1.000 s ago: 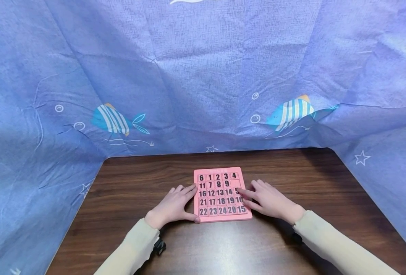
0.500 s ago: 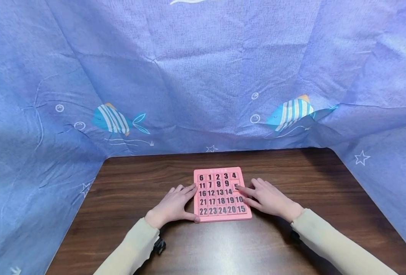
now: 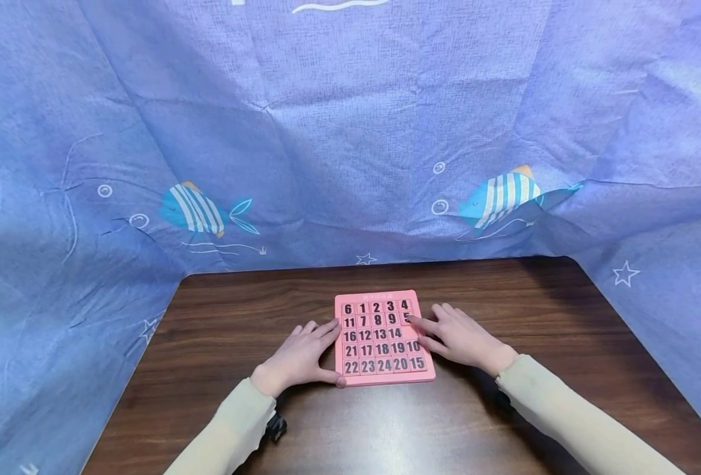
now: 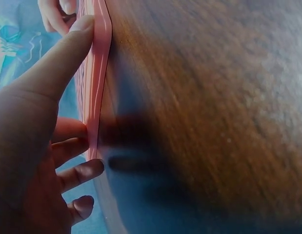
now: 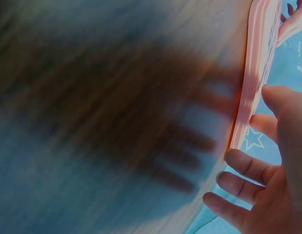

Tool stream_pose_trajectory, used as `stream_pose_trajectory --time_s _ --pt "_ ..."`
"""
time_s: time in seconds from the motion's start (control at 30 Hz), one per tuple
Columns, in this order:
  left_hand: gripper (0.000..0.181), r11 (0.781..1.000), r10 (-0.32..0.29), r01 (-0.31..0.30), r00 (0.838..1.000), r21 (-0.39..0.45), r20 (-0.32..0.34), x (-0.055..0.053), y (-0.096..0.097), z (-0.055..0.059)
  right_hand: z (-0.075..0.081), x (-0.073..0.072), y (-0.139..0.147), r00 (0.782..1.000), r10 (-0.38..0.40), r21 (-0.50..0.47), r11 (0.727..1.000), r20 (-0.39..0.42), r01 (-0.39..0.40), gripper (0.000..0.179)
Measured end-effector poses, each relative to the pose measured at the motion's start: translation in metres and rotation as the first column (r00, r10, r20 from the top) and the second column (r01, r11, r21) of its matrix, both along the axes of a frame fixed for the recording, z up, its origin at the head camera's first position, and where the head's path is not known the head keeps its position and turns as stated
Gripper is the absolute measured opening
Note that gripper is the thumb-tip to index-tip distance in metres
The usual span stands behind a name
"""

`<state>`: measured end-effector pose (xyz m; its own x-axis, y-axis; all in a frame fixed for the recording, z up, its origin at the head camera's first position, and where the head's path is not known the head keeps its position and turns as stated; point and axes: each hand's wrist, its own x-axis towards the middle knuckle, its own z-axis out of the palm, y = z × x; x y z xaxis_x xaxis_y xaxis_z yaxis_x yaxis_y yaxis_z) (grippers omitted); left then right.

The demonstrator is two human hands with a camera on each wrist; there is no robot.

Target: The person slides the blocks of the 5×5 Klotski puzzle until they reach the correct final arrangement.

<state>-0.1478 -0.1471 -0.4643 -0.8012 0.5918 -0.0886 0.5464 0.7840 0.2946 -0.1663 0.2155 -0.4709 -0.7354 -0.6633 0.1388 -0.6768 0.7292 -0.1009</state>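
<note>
A pink sliding number puzzle [image 3: 384, 380] lies on the dark wood table in the head view, its tiles bearing black numerals. My left hand [image 3: 303, 354] rests against its left side, thumb at the near left corner and forefinger along the edge. My right hand [image 3: 463, 336] reaches in from the right, with the forefinger on the 5 tile [image 3: 406, 318] and the thumb by the right edge. Directly below that tile, right of the 14 tile [image 3: 394, 334], is a bare slot. In the right wrist view, the other fingers [image 5: 246, 165] are spread loosely beside the frame.
The wooden table [image 3: 255, 297] reaches back to a blue cloth [image 3: 350, 132] printed with striped fish, which hangs behind and on both sides. A black strap [image 3: 275, 427] shows below the left sleeve [image 3: 231, 422].
The right forefinger has slid the 5 tile away from me, from beside 14 up to beside 9. The bare slot is now next to 14. My left hand stays where it was.
</note>
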Motion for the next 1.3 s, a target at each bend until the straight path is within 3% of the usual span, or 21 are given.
stream_pose_trajectory --time_s 0.2,0.43,0.63,1.3 --pt "0.113 1.000 0.005 -0.005 1.000 -0.002 0.012 0.000 0.000 0.000 0.000 0.012 0.002 0.998 -0.016 0.014 1.000 0.054 0.015 0.044" --pt "0.118 1.000 -0.002 0.002 1.000 -0.014 0.019 0.000 -0.001 0.000 0.000 0.033 0.008 0.997 0.073 0.005 0.997 -0.032 -0.073 0.042" --pt "0.117 1.000 -0.006 0.006 1.000 -0.010 0.007 0.000 -0.001 -0.002 -0.002 0.044 0.013 0.994 0.095 -0.012 0.995 -0.051 -0.096 0.044" --pt "0.115 1.000 -0.002 0.003 1.000 -0.008 0.021 0.000 0.000 -0.001 -0.005 0.028 0.011 0.998 0.044 -0.028 0.999 -0.033 -0.045 0.045"
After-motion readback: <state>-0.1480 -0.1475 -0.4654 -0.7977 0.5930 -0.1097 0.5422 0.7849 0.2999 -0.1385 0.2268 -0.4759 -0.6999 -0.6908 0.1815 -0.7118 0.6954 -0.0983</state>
